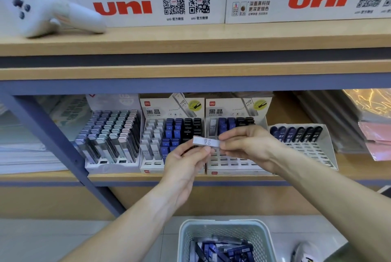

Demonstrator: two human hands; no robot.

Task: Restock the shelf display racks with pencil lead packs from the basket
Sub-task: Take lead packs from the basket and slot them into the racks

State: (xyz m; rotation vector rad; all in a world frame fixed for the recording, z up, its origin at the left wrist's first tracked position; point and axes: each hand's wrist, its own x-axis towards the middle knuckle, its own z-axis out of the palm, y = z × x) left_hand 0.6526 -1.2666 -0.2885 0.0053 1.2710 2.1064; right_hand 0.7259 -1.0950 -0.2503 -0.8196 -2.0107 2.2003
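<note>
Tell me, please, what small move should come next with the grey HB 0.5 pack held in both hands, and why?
Probably slot the grey pack, pinched by the left hand and right hand, into the grey column of the right-hand rack: only one grey pack stands there, with open slots below.

Lower wooden shelf [211, 177], behind the fingers [203, 151]: four display racks side by side, namely a pastel-pack rack [110, 141] left of the fingers, a full white, blue and black rack [169, 134] directly behind them, a mostly empty rack [237, 156] just right, a sparse dark-pack rack [304, 145] further right; stacked paper goods [25, 151] at far left, pink sheets [376, 137] at far right. Upper shelf [190, 39], above the fingers: uni display boxes [148, 3], white plush toy [53, 14]. Floor [63, 238], below: perforated basket [224, 232] of packs
</note>
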